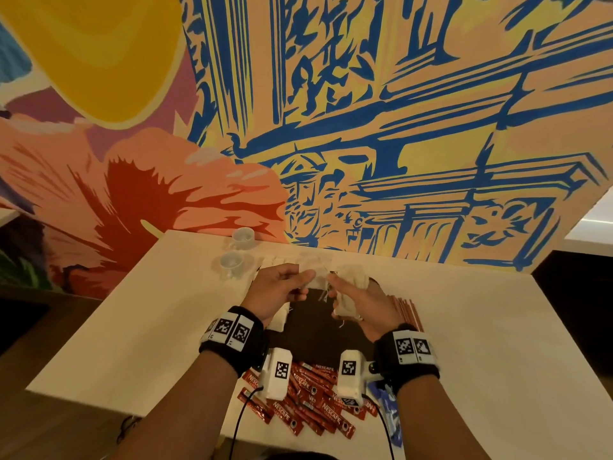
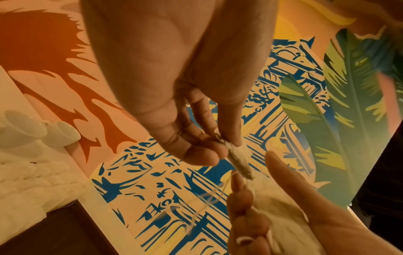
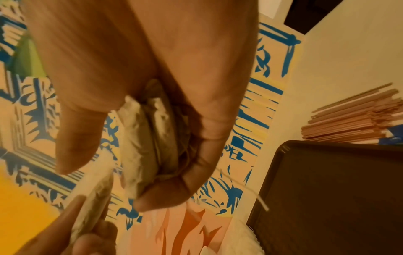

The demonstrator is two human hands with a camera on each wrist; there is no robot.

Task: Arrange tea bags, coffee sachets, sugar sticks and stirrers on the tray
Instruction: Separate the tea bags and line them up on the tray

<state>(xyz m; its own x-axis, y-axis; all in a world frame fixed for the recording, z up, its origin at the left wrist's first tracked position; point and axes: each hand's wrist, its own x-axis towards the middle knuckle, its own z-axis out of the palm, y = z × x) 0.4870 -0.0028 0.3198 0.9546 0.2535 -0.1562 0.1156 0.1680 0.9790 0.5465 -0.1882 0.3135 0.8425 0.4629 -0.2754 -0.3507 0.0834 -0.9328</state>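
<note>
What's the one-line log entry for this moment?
left hand: pinches one tea bag | right hand: grips tea bag bunch | tray: below

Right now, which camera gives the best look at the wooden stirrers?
The right wrist view: the stirrers lie stacked on the white table beyond the dark tray. The head view shows only an edge past the right hand. The left wrist view shows none.

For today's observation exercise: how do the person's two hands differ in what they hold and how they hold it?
The left hand pinches a single tea bag at its fingertips; the right hand grips a stack of tea bags in curled fingers. Both are raised above the dark tray.
</note>
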